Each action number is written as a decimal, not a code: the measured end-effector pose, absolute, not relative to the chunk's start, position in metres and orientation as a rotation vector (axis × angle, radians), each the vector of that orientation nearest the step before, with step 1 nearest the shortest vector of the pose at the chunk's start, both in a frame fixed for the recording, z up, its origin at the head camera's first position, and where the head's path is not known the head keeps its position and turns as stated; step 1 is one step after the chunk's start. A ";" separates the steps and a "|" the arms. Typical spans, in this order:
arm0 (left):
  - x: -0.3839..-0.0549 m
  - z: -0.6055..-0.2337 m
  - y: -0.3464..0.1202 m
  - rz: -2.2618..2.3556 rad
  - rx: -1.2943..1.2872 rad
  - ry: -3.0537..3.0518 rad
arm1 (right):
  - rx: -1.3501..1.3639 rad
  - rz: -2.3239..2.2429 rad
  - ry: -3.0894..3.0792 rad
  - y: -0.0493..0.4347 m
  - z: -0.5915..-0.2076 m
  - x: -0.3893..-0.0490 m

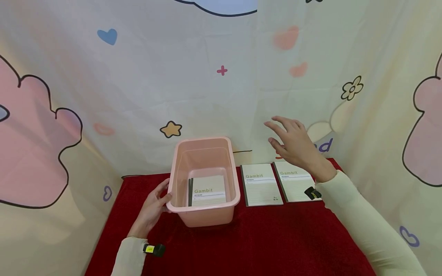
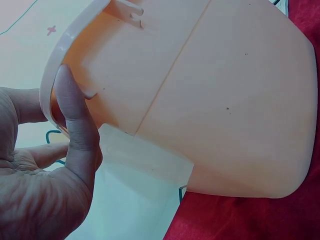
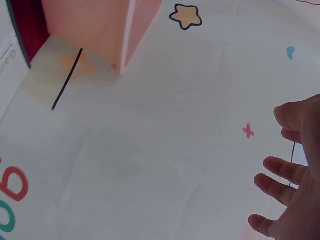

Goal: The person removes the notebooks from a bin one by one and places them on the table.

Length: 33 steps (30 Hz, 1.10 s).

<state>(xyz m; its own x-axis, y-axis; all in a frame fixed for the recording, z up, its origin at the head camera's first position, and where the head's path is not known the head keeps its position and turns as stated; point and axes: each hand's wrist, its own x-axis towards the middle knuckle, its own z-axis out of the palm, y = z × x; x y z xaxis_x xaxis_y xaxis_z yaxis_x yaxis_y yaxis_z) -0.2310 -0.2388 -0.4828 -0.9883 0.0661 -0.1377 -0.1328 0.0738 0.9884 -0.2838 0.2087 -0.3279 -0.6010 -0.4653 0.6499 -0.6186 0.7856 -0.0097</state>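
Observation:
A pink plastic basin stands on the red cloth, its front side facing me. My left hand grips its left rim; the left wrist view shows the thumb pressed against the wall under the lip. Inside the basin lie notebooks marked "Gambit", with two dark spines showing side by side. My right hand hovers with spread, slightly bent fingers and holds nothing. Below it lies a Gambit notebook, partly hidden by the right forearm. Another notebook lies between that one and the basin.
Red cloth covers the table. Behind and at both sides hangs a pale curtain printed with hearts, a star and a flower; it meets the table's back edge close behind the basin and notebooks. Each wrist wears a black strap.

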 end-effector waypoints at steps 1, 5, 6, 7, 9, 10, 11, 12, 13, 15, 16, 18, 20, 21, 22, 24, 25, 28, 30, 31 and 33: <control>-0.231 -0.483 -0.239 2.044 -0.071 2.185 | 0.808 0.307 -2.321 0.204 -0.327 -0.284; -0.231 -0.481 -0.239 2.045 -0.077 2.174 | 0.830 0.316 -2.324 0.187 -0.321 -0.285; -0.231 -0.481 -0.239 2.046 -0.079 2.172 | 0.838 0.320 -2.325 0.183 -0.320 -0.286; -0.231 -0.481 -0.239 2.046 -0.084 2.172 | 0.844 0.321 -2.328 0.178 -0.319 -0.286; -0.232 -0.481 -0.239 2.041 -0.079 2.176 | 0.857 0.329 -2.334 0.170 -0.318 -0.288; -0.232 -0.481 -0.239 2.042 -0.079 2.177 | 0.862 0.335 -2.338 0.166 -0.319 -0.289; -0.232 -0.481 -0.239 2.043 -0.077 2.177 | 0.868 0.344 -2.340 0.162 -0.318 -0.291; -0.232 -0.481 -0.238 2.047 -0.080 2.174 | 0.870 0.353 -2.343 0.158 -0.318 -0.292; -0.232 -0.482 -0.238 2.043 -0.072 2.178 | 0.870 0.361 -2.345 0.154 -0.318 -0.294; -0.232 -0.481 -0.238 2.036 -0.055 2.183 | 0.870 0.384 -2.352 0.145 -0.318 -0.297; -0.232 -0.482 -0.238 2.039 -0.055 2.182 | 0.870 0.396 -2.355 0.141 -0.318 -0.299; -0.232 -0.481 -0.238 2.035 -0.050 2.185 | 0.876 0.419 -2.367 0.132 -0.317 -0.302; -0.232 -0.481 -0.239 2.035 -0.051 2.186 | 0.888 0.440 -2.383 0.122 -0.317 -0.305; -0.232 -0.481 -0.239 2.033 -0.052 2.188 | 0.894 0.451 -2.391 0.117 -0.317 -0.307; -0.232 -0.481 -0.239 2.035 -0.056 2.187 | 0.899 0.463 -2.396 0.112 -0.317 -0.309; -0.232 -0.481 -0.239 2.038 -0.059 2.182 | 0.909 0.492 -2.407 0.103 -0.318 -0.313; -0.231 -0.481 -0.239 2.040 -0.061 2.179 | 0.910 0.501 -2.412 0.098 -0.318 -0.315; -0.231 -0.481 -0.240 2.044 -0.064 2.168 | 0.916 0.542 -2.420 0.084 -0.322 -0.320; -0.231 -0.481 -0.240 2.045 -0.062 2.167 | 0.917 0.571 -2.426 0.075 -0.325 -0.324; -0.231 -0.481 -0.240 2.044 -0.058 2.170 | 0.915 0.582 -2.432 0.071 -0.327 -0.326; -0.231 -0.481 -0.240 2.042 -0.049 2.174 | 0.912 0.606 -2.443 0.063 -0.331 -0.330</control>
<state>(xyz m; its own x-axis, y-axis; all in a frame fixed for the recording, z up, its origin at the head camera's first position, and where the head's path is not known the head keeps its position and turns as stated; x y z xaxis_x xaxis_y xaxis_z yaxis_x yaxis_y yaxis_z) -0.2306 -0.2403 -0.4815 -0.9869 0.0848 -0.1375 -0.1319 0.0682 0.9889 -0.3299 0.0627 -0.3309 -0.6743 -0.4876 0.5546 -0.6902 0.6831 -0.2386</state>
